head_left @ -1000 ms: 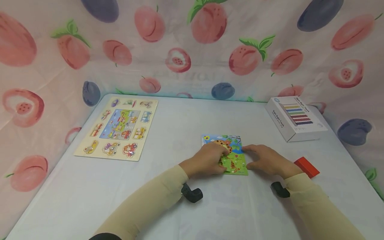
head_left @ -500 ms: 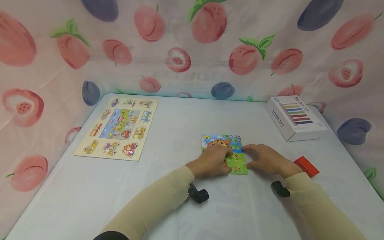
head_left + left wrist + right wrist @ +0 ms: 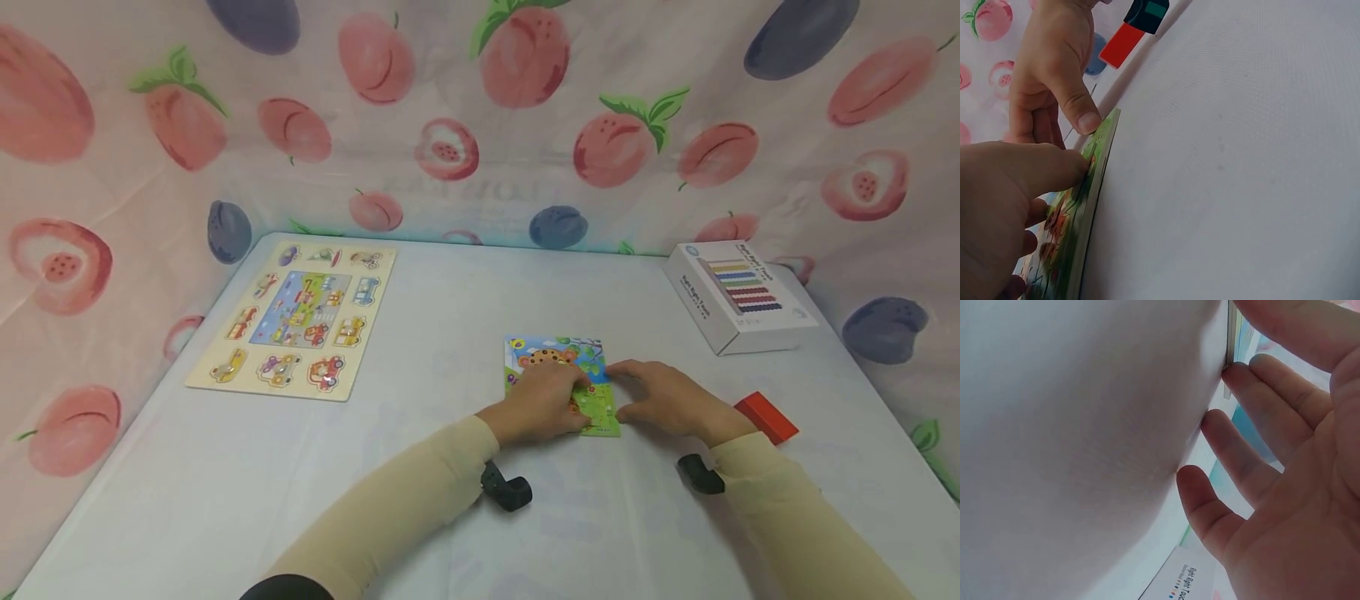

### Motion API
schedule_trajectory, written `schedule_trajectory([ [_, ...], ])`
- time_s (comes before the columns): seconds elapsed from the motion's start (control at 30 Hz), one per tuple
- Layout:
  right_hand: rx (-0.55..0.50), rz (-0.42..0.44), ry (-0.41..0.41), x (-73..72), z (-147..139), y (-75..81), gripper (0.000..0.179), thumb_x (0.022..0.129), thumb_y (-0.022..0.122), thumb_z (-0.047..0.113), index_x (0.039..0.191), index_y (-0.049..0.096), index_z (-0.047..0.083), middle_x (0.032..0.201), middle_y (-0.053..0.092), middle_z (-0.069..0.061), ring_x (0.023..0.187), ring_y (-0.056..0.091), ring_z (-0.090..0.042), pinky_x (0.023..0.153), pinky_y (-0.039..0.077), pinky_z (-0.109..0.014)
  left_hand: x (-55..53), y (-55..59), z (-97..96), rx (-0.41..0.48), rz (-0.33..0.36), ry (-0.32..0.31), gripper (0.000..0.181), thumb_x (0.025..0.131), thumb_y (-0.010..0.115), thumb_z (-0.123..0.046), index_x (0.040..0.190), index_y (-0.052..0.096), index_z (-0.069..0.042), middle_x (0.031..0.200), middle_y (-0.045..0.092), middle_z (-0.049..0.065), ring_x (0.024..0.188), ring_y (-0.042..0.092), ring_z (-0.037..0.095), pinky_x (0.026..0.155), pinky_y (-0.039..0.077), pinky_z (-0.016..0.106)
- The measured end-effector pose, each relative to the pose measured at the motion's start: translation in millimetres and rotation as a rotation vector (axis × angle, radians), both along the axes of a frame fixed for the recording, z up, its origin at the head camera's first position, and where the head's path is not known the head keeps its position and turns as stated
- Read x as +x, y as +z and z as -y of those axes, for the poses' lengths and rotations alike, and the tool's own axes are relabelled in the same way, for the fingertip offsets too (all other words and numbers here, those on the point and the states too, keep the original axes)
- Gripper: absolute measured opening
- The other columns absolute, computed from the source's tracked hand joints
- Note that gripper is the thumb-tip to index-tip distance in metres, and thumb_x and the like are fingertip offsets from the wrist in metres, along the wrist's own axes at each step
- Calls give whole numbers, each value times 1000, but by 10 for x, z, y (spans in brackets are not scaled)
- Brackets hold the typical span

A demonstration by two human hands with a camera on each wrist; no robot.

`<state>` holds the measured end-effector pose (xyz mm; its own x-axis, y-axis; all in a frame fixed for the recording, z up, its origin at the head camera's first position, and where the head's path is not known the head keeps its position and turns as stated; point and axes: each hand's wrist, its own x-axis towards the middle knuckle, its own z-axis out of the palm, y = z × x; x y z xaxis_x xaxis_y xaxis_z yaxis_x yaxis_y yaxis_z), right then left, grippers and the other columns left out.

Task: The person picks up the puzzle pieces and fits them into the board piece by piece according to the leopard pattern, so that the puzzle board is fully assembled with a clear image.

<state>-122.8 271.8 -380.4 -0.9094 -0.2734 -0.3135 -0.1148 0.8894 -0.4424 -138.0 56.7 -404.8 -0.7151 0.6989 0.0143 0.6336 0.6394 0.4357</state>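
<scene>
A small square picture puzzle [image 3: 597,408] with a spotted cartoon leopard lies flat on the white table. My left hand [image 3: 542,402] rests on its face, thumb [image 3: 1063,170] and fingertips spread across the printed surface and covering much of the leopard. At the puzzle's right edge is my right hand [image 3: 663,400], its thumb and index fingertip set against that side. In the right wrist view the fingers [image 3: 1229,447] are extended, with fingertips down at the tabletop. Dark seams cross the puzzle's face [image 3: 1054,228] in the left wrist view.
A wooden knob puzzle [image 3: 348,367] with vehicle pieces lies at the back left. At the back right stands a white box [image 3: 720,308] showing coloured strips. A red block [image 3: 767,417] sits beside my right wrist. Fruit-printed cloth [image 3: 517,179] hangs behind the table.
My left hand has slid to the right across the puzzle, uncovering more of the leopard's head and the left side. The right hand and the puzzle stay in place.
</scene>
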Motion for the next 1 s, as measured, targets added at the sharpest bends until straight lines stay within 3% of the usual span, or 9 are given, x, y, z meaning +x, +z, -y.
schedule_trajectory([
  [0.27, -4, -17, 8, 8, -10, -9, 69, 84, 81, 19, 144, 51, 2, 146, 48, -24, 136, 37, -47, 108, 29, -65, 14, -25, -45, 12, 20, 37, 48, 89, 76, -41, 127, 66, -14, 123, 66, -4, 118, 54, 17, 102, 40, 37],
  [0.57, 7, -23, -4, 24, 6, -23, 70, 84, 80, 17, 145, 49, 3, 148, 45, -24, 137, 36, -48, 108, 30, -64, 11, -27, 28, 89, 55, 29, 52, 89, 77, -36, 131, 63, -9, 127, 65, -1, 119, 55, 16, 105, 38, 33],
  [0.77, -9, -17, -10, 53, 24, 2, 70, 85, 79, 15, 147, 47, 4, 150, 43, -23, 138, 35, -45, 108, 30, -63, 19, -26, 49, 72, 32, 4, 44, 90, 76, -36, 126, 68, -12, 120, 68, -4, 110, 57, 14, 96, 43, 33],
  [1.0, -9, -38, 22, 51, 28, 2, 66, 86, 78, 14, 145, 50, 5, 147, 47, -22, 136, 39, -45, 107, 32, -63, 37, -51, 48, 88, 0, 4, 42, 90, 76, -37, 124, 68, -13, 119, 68, -5, 110, 57, 13, 96, 43, 32],
])
